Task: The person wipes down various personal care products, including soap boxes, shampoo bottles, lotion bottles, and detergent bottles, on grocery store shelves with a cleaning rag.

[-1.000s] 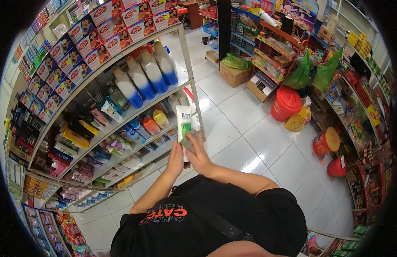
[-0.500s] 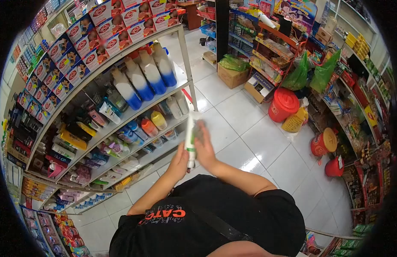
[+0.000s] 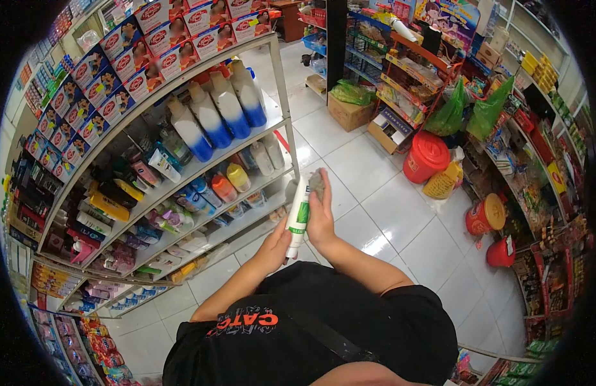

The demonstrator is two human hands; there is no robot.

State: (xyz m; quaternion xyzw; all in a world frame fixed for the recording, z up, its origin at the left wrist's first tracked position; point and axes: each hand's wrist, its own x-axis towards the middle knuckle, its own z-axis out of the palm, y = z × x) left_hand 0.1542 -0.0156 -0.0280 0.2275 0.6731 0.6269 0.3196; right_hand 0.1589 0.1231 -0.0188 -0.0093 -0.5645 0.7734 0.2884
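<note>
In front of my chest is a white tube with a green leaf print [image 3: 300, 215], tilted slightly, its cap end towards me. My left hand [image 3: 274, 248] is closed around the tube's lower part near the cap. A crumpled grey cloth [image 3: 318, 183] lies under the fingers of my right hand [image 3: 320, 222], which presses it against the tube's upper right side. Part of the cloth is hidden by the fingers.
A shelf unit on the left holds white-and-blue bottles [image 3: 226, 112], small spray bottles [image 3: 224, 188] and stacked soap boxes [image 3: 143, 67]. Along the right stand a red lidded bucket [image 3: 425, 157], a yellow bag [image 3: 443, 180] and a red tub [image 3: 485, 214]. White tiled floor [image 3: 368, 225] runs between.
The tube has turned so its green print faces up and shows more. My right hand has shifted slightly right, and the grey cloth shows more clearly.
</note>
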